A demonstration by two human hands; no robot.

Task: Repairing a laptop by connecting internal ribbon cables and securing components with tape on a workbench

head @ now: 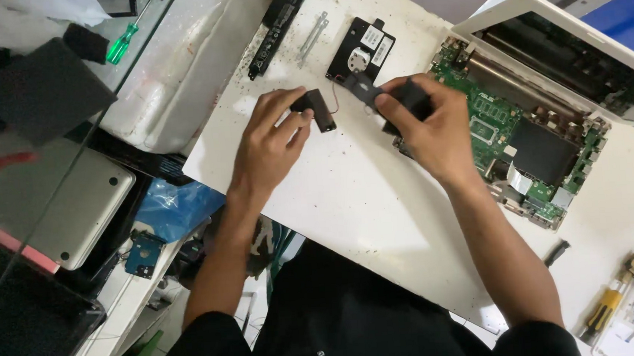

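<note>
Your left hand [269, 137] pinches a small black rectangular speaker module [320, 109]; your right hand [432, 129] grips its wired black twin [410, 99] above the white desk [348, 198].

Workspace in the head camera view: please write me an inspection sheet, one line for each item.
Surface: white board, speckled with small debris.
Job's things: left hand holds a small black speaker; right hand holds a second black part.
Clutter: green motherboard, hard drive, long black battery, yellow-handled screwdrivers.
Grippers: both hands closed on parts.
Cables: thin red wire between the parts.
Surroundings: open white laptop shell, silver laptop.
</note>
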